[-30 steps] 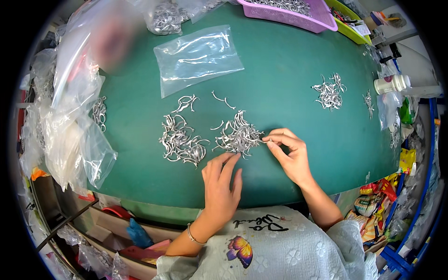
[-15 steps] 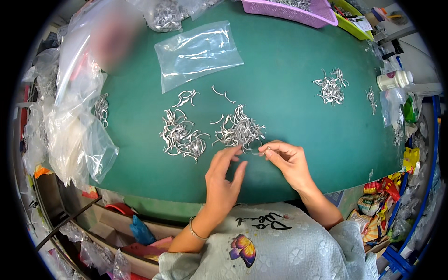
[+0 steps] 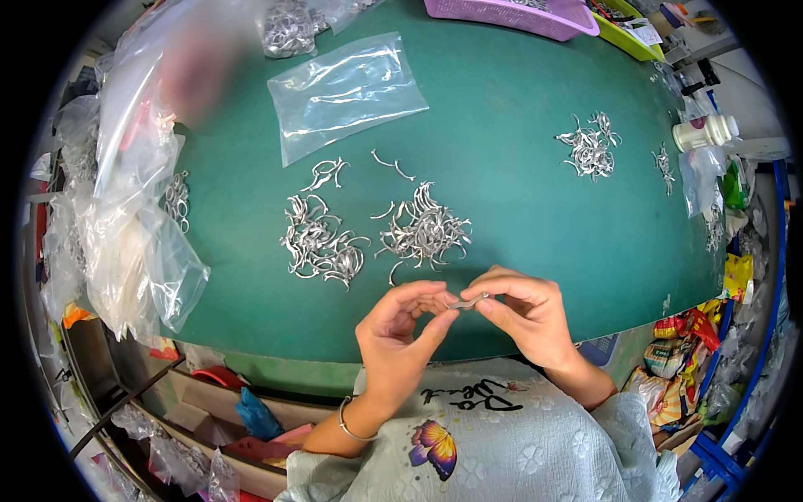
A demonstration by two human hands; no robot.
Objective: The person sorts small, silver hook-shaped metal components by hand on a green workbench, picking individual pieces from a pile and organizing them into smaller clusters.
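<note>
Between my two hands is a small curved silvery metal piece (image 3: pixel 466 304), held near the table's front edge. My right hand (image 3: pixel 523 314) pinches its right end between thumb and forefinger. The fingertips of my left hand (image 3: pixel 403 326) close on its left end. Just beyond my hands lies a heap of similar curved metal pieces (image 3: pixel 425 226). A second heap of such pieces (image 3: pixel 322 243) sits to its left, with a few loose ones (image 3: pixel 393 164) farther back.
A flat clear plastic bag (image 3: pixel 347 96) lies on the green table (image 3: pixel 493 125). Another small metal pile (image 3: pixel 590 149) is at the right, near a white bottle (image 3: pixel 705 132). Purple (image 3: pixel 519 18) and yellow-green baskets (image 3: pixel 627 38) stand at the back. Plastic bags (image 3: pixel 142 243) crowd the left edge.
Both hands have drawn back a little toward me, away from the heap. My left fingers have come together on the metal piece's end. The view has shifted slightly.
</note>
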